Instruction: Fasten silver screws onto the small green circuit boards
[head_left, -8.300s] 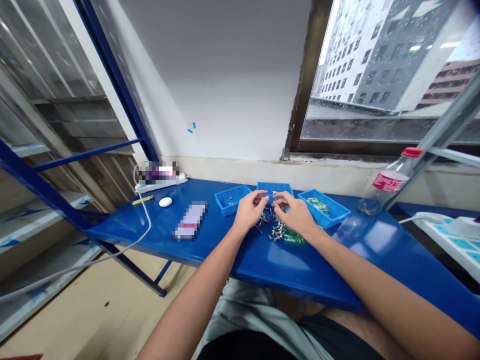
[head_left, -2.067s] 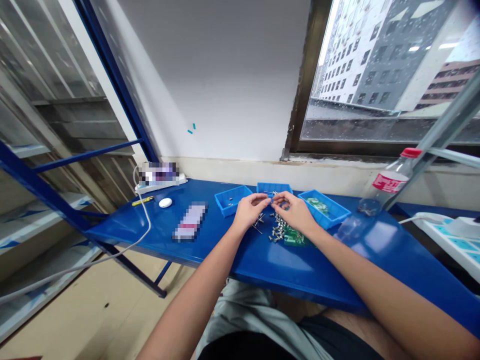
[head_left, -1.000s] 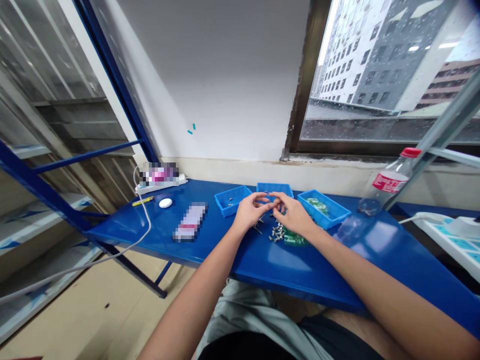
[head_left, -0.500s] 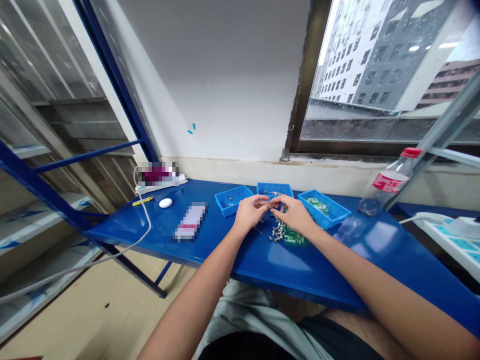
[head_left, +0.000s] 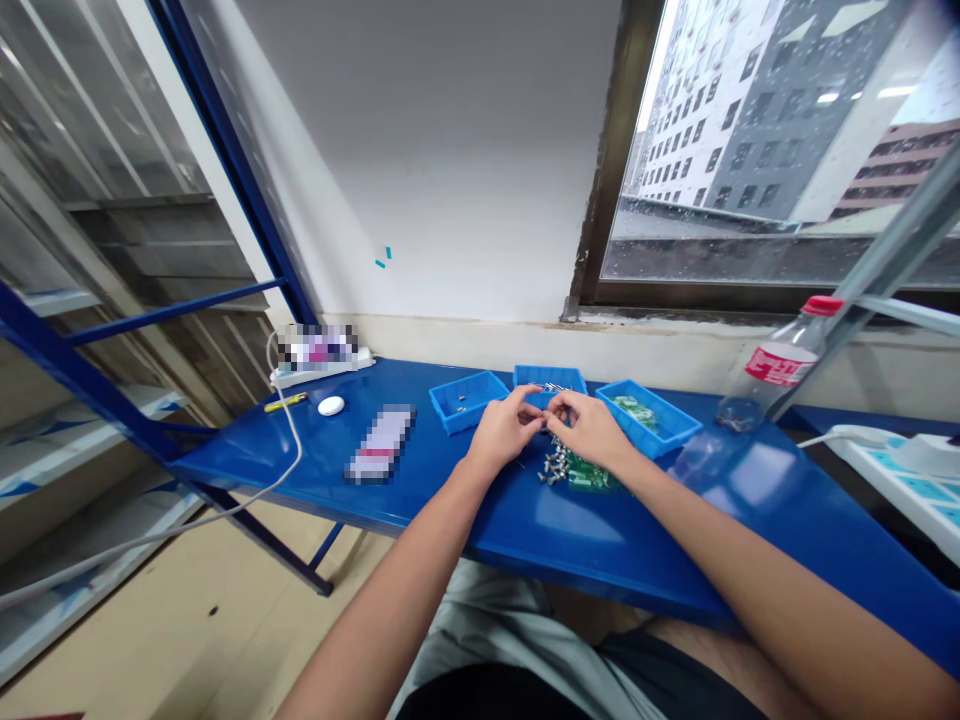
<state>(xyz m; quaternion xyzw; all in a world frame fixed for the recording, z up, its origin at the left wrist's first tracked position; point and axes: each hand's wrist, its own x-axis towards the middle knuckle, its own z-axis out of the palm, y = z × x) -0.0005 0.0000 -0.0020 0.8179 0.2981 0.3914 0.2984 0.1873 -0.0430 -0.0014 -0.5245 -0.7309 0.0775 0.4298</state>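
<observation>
My left hand (head_left: 504,430) and my right hand (head_left: 587,428) meet fingertip to fingertip above the blue table. Both are pinched closed, and whatever lies between the fingers is too small to make out. Just below my right hand sits a heap of small shiny metal parts (head_left: 553,462). Beside it are green pieces (head_left: 589,474), partly hidden by my right wrist. Behind my hands stand three blue bins: the left bin (head_left: 452,423) holds a few small bits, the middle bin (head_left: 550,376) thin metal pieces, and the right bin (head_left: 670,440) green and pale pieces.
A clear bottle with a red cap (head_left: 780,366) stands at the right, near a white power strip (head_left: 892,478). To the left lie a blurred-out flat object (head_left: 381,443), a white oval object (head_left: 331,406) and a yellow cutter (head_left: 286,403). A white cable (head_left: 298,455) hangs over the table's left edge.
My fingertips have shifted slightly against each other, and my left index finger has lifted a little. The bins and the heap stay where they were.
</observation>
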